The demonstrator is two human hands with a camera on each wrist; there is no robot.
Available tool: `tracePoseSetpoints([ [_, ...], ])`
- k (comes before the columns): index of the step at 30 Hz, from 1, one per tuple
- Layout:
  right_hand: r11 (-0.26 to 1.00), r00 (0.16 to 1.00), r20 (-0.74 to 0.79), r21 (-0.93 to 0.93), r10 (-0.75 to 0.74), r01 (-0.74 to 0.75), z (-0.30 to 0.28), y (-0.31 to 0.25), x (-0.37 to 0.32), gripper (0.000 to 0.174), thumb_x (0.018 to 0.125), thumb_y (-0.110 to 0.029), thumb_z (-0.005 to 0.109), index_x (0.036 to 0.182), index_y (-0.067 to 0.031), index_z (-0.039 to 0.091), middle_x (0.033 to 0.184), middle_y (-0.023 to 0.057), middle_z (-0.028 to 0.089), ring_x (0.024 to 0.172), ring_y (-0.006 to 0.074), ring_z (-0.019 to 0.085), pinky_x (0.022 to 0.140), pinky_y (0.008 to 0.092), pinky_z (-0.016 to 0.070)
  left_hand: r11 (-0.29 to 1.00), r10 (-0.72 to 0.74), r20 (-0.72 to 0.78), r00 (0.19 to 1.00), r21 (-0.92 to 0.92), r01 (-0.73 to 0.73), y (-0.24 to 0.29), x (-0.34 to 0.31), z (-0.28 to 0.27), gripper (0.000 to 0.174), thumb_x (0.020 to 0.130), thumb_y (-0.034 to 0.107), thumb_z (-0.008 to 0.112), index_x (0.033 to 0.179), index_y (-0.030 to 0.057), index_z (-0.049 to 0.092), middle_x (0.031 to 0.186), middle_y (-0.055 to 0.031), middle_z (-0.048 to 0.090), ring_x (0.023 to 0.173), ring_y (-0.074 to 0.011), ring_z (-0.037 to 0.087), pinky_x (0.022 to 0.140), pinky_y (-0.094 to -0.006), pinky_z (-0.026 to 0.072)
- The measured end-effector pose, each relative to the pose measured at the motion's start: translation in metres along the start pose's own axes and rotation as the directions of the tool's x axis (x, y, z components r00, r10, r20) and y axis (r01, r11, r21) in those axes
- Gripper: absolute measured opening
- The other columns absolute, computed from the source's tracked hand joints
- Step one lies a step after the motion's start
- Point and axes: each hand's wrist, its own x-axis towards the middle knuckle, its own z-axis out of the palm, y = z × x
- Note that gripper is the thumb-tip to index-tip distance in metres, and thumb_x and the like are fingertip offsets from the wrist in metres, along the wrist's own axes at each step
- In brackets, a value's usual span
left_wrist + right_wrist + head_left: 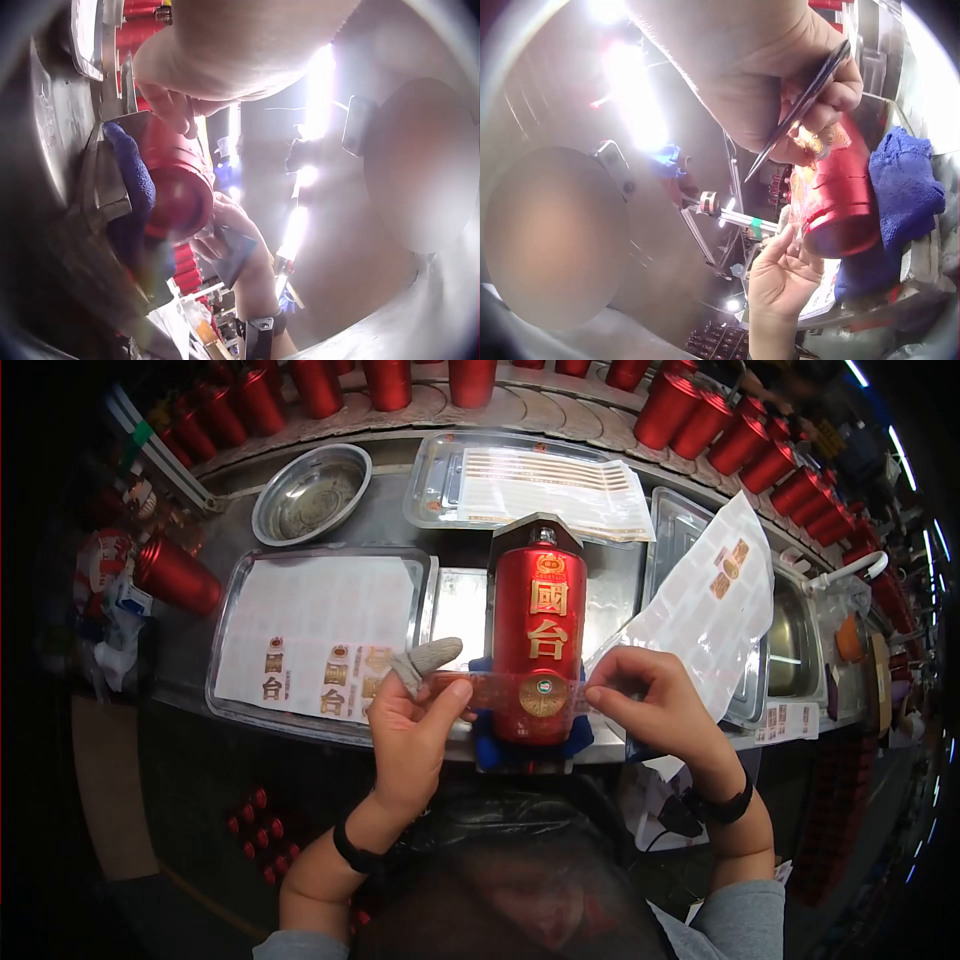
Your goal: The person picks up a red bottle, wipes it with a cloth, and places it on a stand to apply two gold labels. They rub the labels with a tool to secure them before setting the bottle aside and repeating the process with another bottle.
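A red bottle [541,600] with gold characters lies in a holder padded with blue cloth [487,740], its base toward the person. Across its lower part stretches a clear film strip [480,688], over a round gold emblem [543,696]. My left hand [408,745] pinches the strip's left end between thumb and fingers; a grey cloth cover [432,658] sits on one finger. At the other end, my right hand [655,705] pinches the film close beside the bottle. In the right wrist view, a thin flat metal piece [799,112] is also tucked in the right hand.
Left of the bottle, a tray [222,650] holds a sheet of gold decals [320,600]. A steel bowl [312,495] and another tray [430,485] stand behind. A decal sheet [715,590] leans at the right. Red bottles [390,385] line the curved conveyor [430,405] at the back.
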Motion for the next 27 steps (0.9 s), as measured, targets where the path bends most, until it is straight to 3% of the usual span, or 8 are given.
tracePoseSetpoints([
  [5, 0.999, 0.999, 0.030, 0.001, 0.046, -0.046, 0.000, 0.003, 0.004, 0.011, 0.087, -0.010, 0.068, 0.090, 0.0002, 0.065, 0.078, -0.0012, 0.063, 0.076, 0.0040, 0.055, 0.068, 0.0220, 0.0456, 0.998, -0.042, 0.031, 0.999, 0.039, 0.040, -0.002, 0.004, 0.000, 0.036, 0.093, 0.002, 0.061, 0.128, 0.0015, 0.054, 0.101, -0.0086, 0.069, 0.090, -0.0120, 0.066, 0.073, -0.0250, 0.0521],
  [8, 1.000, 1.000, -0.030, -0.023, 0.007, -0.008, 0.005, 0.009, 0.005, 0.013, 0.085, -0.011, 0.068, 0.091, 0.0006, 0.065, 0.078, 0.0051, 0.066, 0.068, 0.0080, 0.056, 0.060, 0.0253, 0.0455, 0.999, -0.026, 0.030, 0.999, 0.022, 0.025, -0.008, 0.008, -0.003, 0.038, 0.095, 0.003, 0.058, 0.132, -0.0003, 0.049, 0.105, -0.0090, 0.067, 0.093, -0.0127, 0.065, 0.080, -0.0265, 0.0519],
  [12, 0.985, 0.932, -0.352, -0.171, -0.090, 0.031, 0.014, 0.020, -0.004, 0.023, 0.083, -0.012, 0.071, 0.102, -0.0013, 0.063, 0.092, 0.0076, 0.065, 0.065, 0.0097, 0.053, 0.056, 0.0241, 0.0422, 0.996, -0.076, -0.070, 0.995, 0.033, 0.079, 0.000, 0.011, -0.013, 0.054, 0.094, 0.010, 0.062, 0.141, -0.0014, 0.038, 0.127, -0.0152, 0.057, 0.113, -0.0198, 0.059, 0.099, -0.0341, 0.0456],
  [14, 0.987, 0.886, -0.451, -0.154, -0.109, 0.042, 0.021, 0.022, -0.014, 0.031, 0.082, -0.015, 0.075, 0.107, -0.0023, 0.062, 0.097, 0.0077, 0.062, 0.063, 0.0093, 0.050, 0.054, 0.0228, 0.0401, 0.948, 0.162, 0.075, 0.984, 0.265, -0.176, -0.007, 0.006, -0.020, 0.068, 0.091, 0.017, 0.067, 0.145, -0.0022, 0.031, 0.139, -0.0179, 0.045, 0.126, -0.0251, 0.048, 0.108, -0.0371, 0.0365],
  [15, 0.992, 0.900, -0.429, -0.121, -0.075, 0.025, 0.026, 0.022, -0.020, 0.034, 0.081, -0.017, 0.077, 0.107, -0.0022, 0.061, 0.098, 0.0075, 0.061, 0.063, 0.0086, 0.048, 0.054, 0.0221, 0.0398, 0.881, 0.260, 0.165, 0.952, 0.363, -0.303, -0.010, 0.003, -0.025, 0.075, 0.090, 0.021, 0.069, 0.147, -0.0026, 0.027, 0.146, -0.0192, 0.039, 0.133, -0.0278, 0.042, 0.112, -0.0385, 0.0319],
  [16, 0.996, 0.913, -0.405, -0.086, -0.040, 0.006, 0.031, 0.021, -0.027, 0.037, 0.080, -0.019, 0.078, 0.108, -0.0021, 0.060, 0.098, 0.0073, 0.059, 0.062, 0.0078, 0.047, 0.054, 0.0213, 0.0395, 0.787, 0.181, 0.303, 0.936, 0.526, -0.323, -0.010, 0.002, -0.030, 0.094, 0.085, 0.030, 0.074, 0.151, -0.0046, 0.017, 0.153, -0.0216, 0.025, 0.143, -0.0329, 0.025, 0.117, -0.0407, 0.0220],
  [22, 0.999, 0.950, -0.310, 0.044, 0.038, -0.025, 0.049, 0.028, -0.024, 0.062, 0.073, -0.033, 0.087, 0.114, -0.0001, 0.054, 0.097, 0.0043, 0.055, 0.061, 0.0042, 0.041, 0.053, 0.0197, 0.0380, 0.757, 0.051, 0.390, 0.919, 0.585, -0.290, -0.020, 0.005, -0.014, 0.100, 0.086, 0.039, 0.074, 0.150, -0.0089, 0.014, 0.150, -0.0277, 0.022, 0.142, -0.0379, 0.024, 0.117, -0.0435, 0.0216],
  [27, 0.984, 0.964, -0.238, 0.159, 0.115, -0.077, 0.048, 0.032, -0.020, 0.062, 0.074, -0.034, 0.087, 0.113, -0.0007, 0.053, 0.098, 0.0024, 0.055, 0.059, 0.0022, 0.039, 0.052, 0.0187, 0.0352, 0.709, 0.050, 0.401, 0.915, 0.631, -0.316, -0.024, 0.008, -0.020, 0.099, 0.087, 0.039, 0.073, 0.149, -0.0095, 0.014, 0.149, -0.0276, 0.024, 0.140, -0.0385, 0.025, 0.116, -0.0442, 0.0216],
])
